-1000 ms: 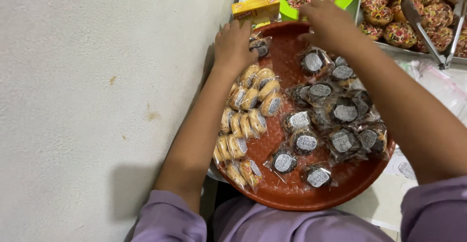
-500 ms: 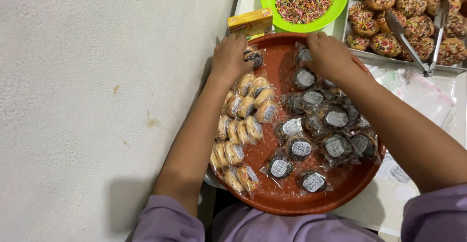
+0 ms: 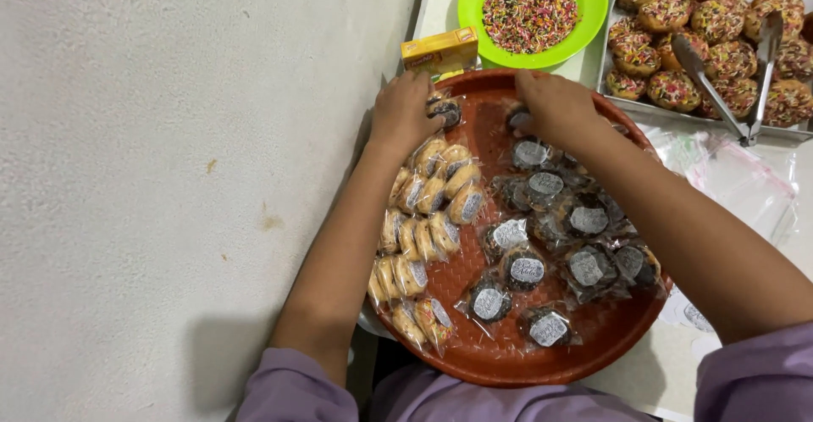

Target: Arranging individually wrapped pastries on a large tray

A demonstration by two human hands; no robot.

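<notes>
A round red-brown tray [image 3: 495, 358] holds several plastic-wrapped pastries: pale ones [image 3: 428, 219] in rows on its left, dark ones [image 3: 555, 227] with round labels on its right. At the tray's far left rim, my left hand [image 3: 405, 113] closes on a dark wrapped pastry [image 3: 446, 112]. Over the far middle of the tray, my right hand [image 3: 555, 104] presses down on another dark wrapped pastry [image 3: 518, 119], fingers curled over it.
A green plate of coloured sprinkles [image 3: 531, 8] and a small yellow box [image 3: 440, 49] stand beyond the tray. A metal tray of sprinkled doughnuts [image 3: 720, 41] with metal tongs [image 3: 728, 91] is at the far right. Clear bags [image 3: 737, 180] lie beside it. A pale wall fills the left.
The view has shifted so the tray sits lower in frame. My right hand has drawn back from the far rim onto the wrapped pastries; my left hand stays at the far left rim.
</notes>
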